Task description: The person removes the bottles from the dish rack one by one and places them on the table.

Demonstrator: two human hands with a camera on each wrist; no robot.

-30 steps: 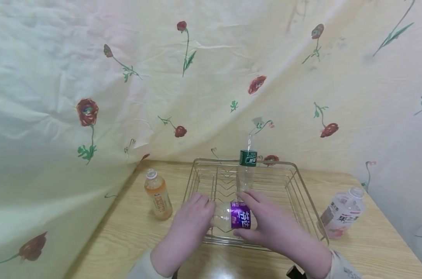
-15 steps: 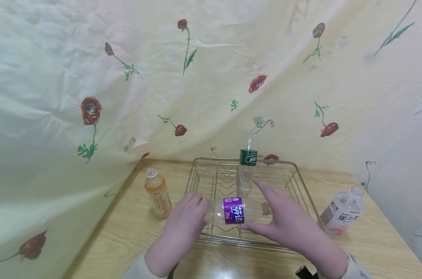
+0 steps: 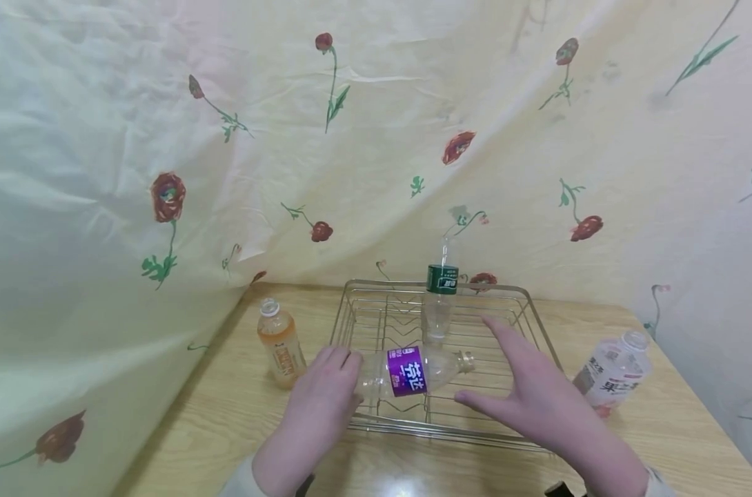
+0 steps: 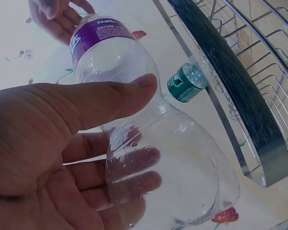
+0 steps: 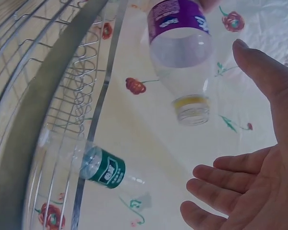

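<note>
A clear plastic bottle (image 3: 439, 366) with a purple label lies sideways in the air over the wire rack (image 3: 475, 433), its uncapped neck pointing right. My left hand (image 3: 328, 386) grips its base end; in the left wrist view the thumb (image 4: 120, 98) presses one side and the fingers curl round the other. My right hand (image 3: 537, 386) is spread beside the neck, apart from it, as the gap in the right wrist view shows. A second clear bottle (image 3: 439, 314) with a green label stands upright in the rack's back part.
Left of the rack, an orange-tinted bottle (image 3: 283, 348) stands on the wooden table (image 3: 227, 414). To the right is a bottle with a white label (image 3: 612, 373), behind my right forearm. A flowered cloth (image 3: 376, 138) hangs behind and along the left side.
My right hand has let go of the purple-labelled bottle and moved right, baring its neck. My left hand has carried the bottle slightly left.
</note>
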